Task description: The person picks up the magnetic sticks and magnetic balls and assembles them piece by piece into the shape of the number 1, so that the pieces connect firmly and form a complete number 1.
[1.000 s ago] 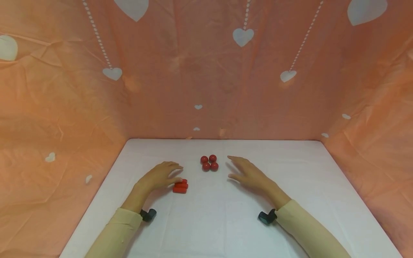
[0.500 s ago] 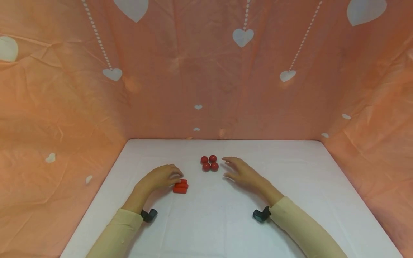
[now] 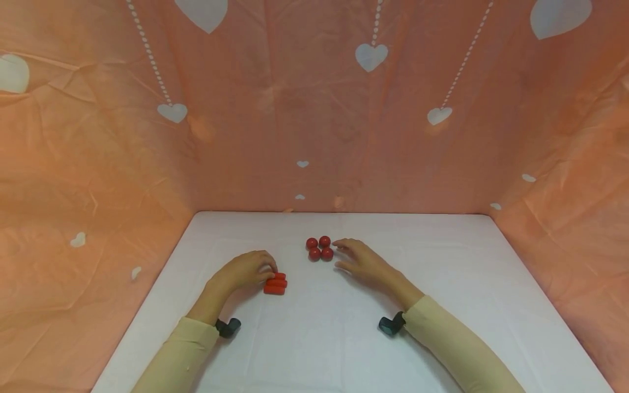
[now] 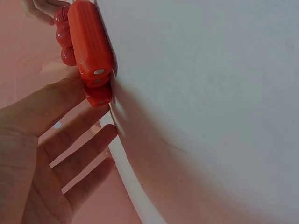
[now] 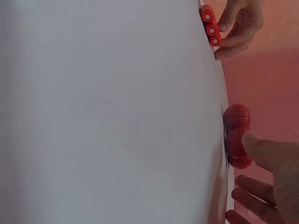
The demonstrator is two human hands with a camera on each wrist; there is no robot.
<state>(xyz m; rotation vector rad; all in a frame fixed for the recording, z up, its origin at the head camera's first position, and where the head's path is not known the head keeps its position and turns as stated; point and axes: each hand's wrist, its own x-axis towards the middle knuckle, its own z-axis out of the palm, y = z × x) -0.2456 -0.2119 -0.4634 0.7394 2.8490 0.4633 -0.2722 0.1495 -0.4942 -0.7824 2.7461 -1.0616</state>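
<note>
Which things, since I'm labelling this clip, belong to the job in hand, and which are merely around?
Likely part of the job: three red cylinders, at the left hand; four red balls, beside the right hand.

Just around: white table; orange heart-patterned backdrop; wrist cameras.

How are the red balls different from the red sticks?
The red balls are round, while the red sticks are longer than they are wide. There are four balls bunched two by two, but three sticks lying side by side. The balls are a darker red; the sticks are a brighter, orangey red. Both are reddish and sit on the white tabletop.
</note>
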